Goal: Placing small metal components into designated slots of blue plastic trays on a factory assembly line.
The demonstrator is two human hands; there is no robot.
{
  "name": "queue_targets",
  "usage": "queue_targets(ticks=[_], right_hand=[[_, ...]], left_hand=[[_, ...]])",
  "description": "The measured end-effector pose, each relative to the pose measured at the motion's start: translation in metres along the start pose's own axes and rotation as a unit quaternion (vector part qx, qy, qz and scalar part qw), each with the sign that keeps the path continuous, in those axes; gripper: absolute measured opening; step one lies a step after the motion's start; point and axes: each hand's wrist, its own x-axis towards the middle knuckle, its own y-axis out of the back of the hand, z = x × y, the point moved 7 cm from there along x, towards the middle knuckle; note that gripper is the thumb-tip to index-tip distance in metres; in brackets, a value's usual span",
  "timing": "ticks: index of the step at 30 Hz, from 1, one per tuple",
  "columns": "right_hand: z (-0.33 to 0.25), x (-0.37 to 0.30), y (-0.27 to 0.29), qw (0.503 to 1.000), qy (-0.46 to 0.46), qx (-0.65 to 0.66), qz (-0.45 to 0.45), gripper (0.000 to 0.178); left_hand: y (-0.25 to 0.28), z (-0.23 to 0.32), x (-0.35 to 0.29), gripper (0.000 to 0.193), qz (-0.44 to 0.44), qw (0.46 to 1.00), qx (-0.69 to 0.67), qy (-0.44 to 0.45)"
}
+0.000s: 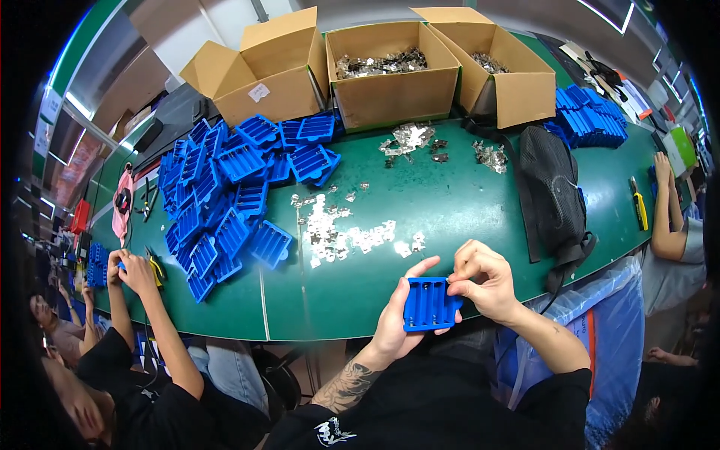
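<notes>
The left hand (395, 322) steadies a blue, slotted plastic case (429, 304); the right hand (484, 283), fingers pinched at its corner (seemingly on a small silvery metal clip (449, 280)), should press straight, gently

The blue holder (430, 301) partly hides the left hand (394, 322); the piece (449, 280) at the right fingers (466, 289) is too small to identify.

Passage runs between metal pieces (321, 234) and black bag (553, 187).

White label (259, 93) on a cardboard box (285, 99), white script (332, 432) on a black shirt (450, 401), both illegible
</notes>
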Motion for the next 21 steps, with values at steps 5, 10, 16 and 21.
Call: queue_targets(ticks=[5, 10, 16, 21], right_hand=[[0.005, -0.004, 0.001, 0.997, -0.006, 0.079, 0.011, 0.017], [0.02, -0.007, -0.004, 0.975, -0.108, 0.191, 0.019, 0.021], [0.024, -0.009, -0.006, 0.975, -0.117, 0.188, 0.011, 0.021], [0.022, -0.007, -0.009, 0.972, -0.126, 0.2, -0.002, 0.015]], left_hand=[[0.0, 0.003, 0.0, 0.061, 0.01, 1.0, 0.007, -0.005], [-0.001, 0.003, 0.0, 0.059, -0.003, 1.0, -0.016, -0.014], [-0.003, 0.003, 0.0, 0.059, -0.005, 1.0, -0.008, -0.02], [-0.005, 0.005, 0.0, 0.063, -0.014, 0.999, 0.034, -0.031]])
